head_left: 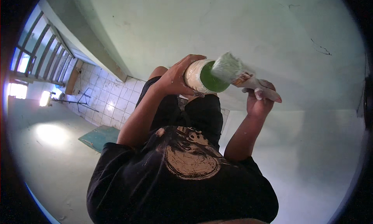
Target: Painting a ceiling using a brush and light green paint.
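My left hand (179, 77) is wrapped round a white tub (193, 77), which is tipped so that its mouth faces right. Green paint or a green inner wall (211, 81) shows inside; I cannot tell which. A wide paintbrush (248, 82) is in my right hand (263, 93), its fingers closed on the handle. The brush's bristles (227, 67) are coated in pale paint and overlap the tub's rim. Whether they touch it is unclear. White smears mark the brush handle and the fingers of my right hand.
A pale greenish wall (256, 26) with small cracks stands in front of me. To the left lie a tiled floor (112, 94), a thin dark stand (79, 103) with a bright lamp (45, 98), a green board (100, 138) and a railing (44, 51).
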The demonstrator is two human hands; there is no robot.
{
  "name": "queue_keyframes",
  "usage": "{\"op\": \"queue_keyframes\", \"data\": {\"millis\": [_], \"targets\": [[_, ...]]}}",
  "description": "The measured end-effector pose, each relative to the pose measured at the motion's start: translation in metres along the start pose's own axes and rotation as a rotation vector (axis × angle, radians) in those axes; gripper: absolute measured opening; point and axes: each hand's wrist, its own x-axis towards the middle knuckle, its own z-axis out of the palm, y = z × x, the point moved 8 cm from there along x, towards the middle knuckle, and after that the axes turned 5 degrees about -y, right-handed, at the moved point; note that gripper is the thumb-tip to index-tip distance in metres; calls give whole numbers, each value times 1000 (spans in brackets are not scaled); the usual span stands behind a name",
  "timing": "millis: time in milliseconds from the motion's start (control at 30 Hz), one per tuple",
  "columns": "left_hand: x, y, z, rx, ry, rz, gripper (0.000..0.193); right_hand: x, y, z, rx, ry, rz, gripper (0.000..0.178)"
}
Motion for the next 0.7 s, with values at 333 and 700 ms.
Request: {"op": "queue_keyframes", "data": {"millis": [333, 700], "targets": [[14, 39, 36, -692, -288, 69, 96, -25, 35, 8, 192, -25, 181, 32], [-24, -109, 38, -227, -42, -123, 111, -37, 5, -1, -200, 35, 307, 27]]}}
